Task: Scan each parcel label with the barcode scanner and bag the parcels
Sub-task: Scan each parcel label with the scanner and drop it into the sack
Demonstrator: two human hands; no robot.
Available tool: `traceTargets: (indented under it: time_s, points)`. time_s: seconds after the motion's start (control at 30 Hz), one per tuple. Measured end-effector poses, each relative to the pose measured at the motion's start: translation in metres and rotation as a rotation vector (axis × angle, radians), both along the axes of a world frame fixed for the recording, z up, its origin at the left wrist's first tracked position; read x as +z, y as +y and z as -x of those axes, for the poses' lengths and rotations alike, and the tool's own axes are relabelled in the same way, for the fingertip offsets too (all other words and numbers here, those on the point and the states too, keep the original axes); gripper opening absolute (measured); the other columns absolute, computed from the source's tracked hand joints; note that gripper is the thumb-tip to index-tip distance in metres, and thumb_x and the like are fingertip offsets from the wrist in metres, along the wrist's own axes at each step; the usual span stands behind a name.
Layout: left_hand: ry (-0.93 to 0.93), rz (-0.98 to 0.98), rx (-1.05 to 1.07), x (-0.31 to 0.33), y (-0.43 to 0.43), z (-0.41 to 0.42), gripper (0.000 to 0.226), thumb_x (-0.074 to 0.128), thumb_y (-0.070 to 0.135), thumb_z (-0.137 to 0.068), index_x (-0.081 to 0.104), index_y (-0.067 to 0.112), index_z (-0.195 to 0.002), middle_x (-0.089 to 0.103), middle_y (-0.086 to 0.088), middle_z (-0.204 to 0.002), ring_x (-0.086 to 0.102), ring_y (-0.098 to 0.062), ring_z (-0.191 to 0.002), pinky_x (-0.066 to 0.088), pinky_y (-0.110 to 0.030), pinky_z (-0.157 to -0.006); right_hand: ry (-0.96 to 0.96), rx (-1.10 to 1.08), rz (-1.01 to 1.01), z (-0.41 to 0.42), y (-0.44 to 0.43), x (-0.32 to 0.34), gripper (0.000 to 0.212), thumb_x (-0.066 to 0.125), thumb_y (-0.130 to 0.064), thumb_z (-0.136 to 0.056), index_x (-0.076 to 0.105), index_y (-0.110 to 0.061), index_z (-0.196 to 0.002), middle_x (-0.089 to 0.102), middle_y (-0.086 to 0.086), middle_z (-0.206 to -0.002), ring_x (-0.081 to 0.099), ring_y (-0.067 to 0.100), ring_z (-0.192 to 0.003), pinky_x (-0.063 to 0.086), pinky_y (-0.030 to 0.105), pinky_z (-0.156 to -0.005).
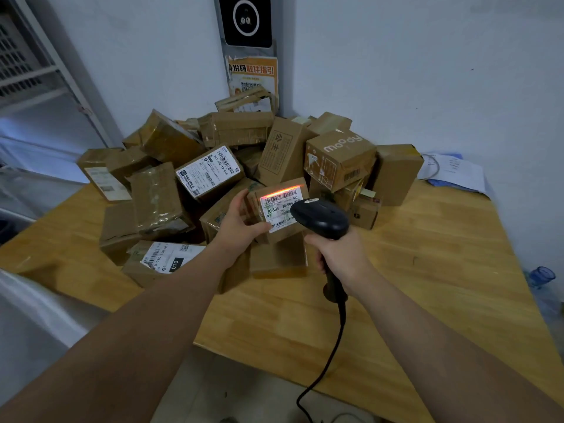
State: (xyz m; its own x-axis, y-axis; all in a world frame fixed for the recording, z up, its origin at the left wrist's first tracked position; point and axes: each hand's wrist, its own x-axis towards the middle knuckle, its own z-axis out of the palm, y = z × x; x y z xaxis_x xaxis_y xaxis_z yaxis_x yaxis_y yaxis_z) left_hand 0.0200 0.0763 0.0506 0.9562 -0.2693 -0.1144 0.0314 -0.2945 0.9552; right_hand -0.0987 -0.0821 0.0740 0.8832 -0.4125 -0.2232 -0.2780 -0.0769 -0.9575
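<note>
Cardboard parcel [276,209] sits lifted in the left hand [235,222], fingers curled round its edge, while the right hand [338,257] grips the scanner [320,219], red beam crossing the label [282,209]. Judging by the pile [213,166] on the table [427,270], most remain unscanned; no bagged parcel shows.

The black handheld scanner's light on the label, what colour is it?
Orange-red: a glowing line across the white paper label, best seen in the head view.

parcel pickup station | labelled cardboard parcels [210,175] heaped on wooden table [427,270] | pickup-instruction poster [253,76] | wall camera terminal [245,19]
</note>
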Motion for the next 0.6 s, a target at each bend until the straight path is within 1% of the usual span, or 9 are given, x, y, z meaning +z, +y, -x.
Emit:
traceTargets:
  time_s: [0.1,0.23,0.33,0.47,0.6]
  points:
    - [-0.010,-0.004,0.013,0.000,0.001,0.003,0.091,0.075,0.006,-0.081,0.022,0.029,-0.151,0.040,-0.004,-0.146,0.040,-0.018,-0.132,0.040,-0.028,-0.093,0.045,0.001,0.022,-0.002,0.001,-0.003,0.022,0.068,-0.013,-0.084,0.060,-0.007,-0.064,0.054,0.002,-0.047,0.051,0.014,-0.041,0.044,0.027,-0.047]
    - [-0.012,-0.003,0.023,0.001,0.000,0.006,0.090,0.074,0.007,-0.082,0.021,0.029,-0.151,0.038,-0.003,-0.149,0.039,-0.012,-0.126,0.040,-0.029,-0.095,0.078,0.005,0.019,-0.002,0.001,-0.005,0.018,0.068,-0.013,-0.082,0.060,-0.006,-0.067,0.054,0.003,-0.047,0.052,0.014,-0.041,0.045,0.027,-0.048]
    - [-0.013,-0.012,0.020,0.001,-0.001,0.007,0.090,0.074,0.007,-0.082,0.021,0.028,-0.151,0.038,-0.003,-0.149,0.040,-0.016,-0.130,0.039,-0.028,-0.094,0.087,0.001,0.036,0.000,0.001,-0.005,0.019,0.068,-0.015,-0.083,0.061,-0.006,-0.068,0.055,0.004,-0.049,0.052,0.014,-0.041,0.045,0.026,-0.048]
    - [-0.002,-0.003,0.007,0.003,-0.002,0.009,0.089,0.073,0.005,-0.083,0.020,0.027,-0.152,0.041,-0.003,-0.147,0.041,-0.008,-0.117,0.039,-0.024,-0.090,0.084,-0.005,0.047,0.001,-0.001,-0.004,0.018,0.068,-0.014,-0.083,0.062,-0.006,-0.069,0.056,0.005,-0.051,0.053,0.013,-0.041,0.045,0.025,-0.047]
    - [0.002,0.000,0.011,0.005,-0.002,0.011,0.089,0.073,0.006,-0.083,0.020,0.027,-0.152,0.040,-0.003,-0.147,0.040,-0.007,-0.116,0.040,-0.025,-0.091,0.082,0.000,0.056,0.003,-0.001,-0.005,0.020,0.067,-0.014,-0.084,0.061,-0.007,-0.067,0.055,0.003,-0.049,0.053,0.014,-0.042,0.045,0.027,-0.049]
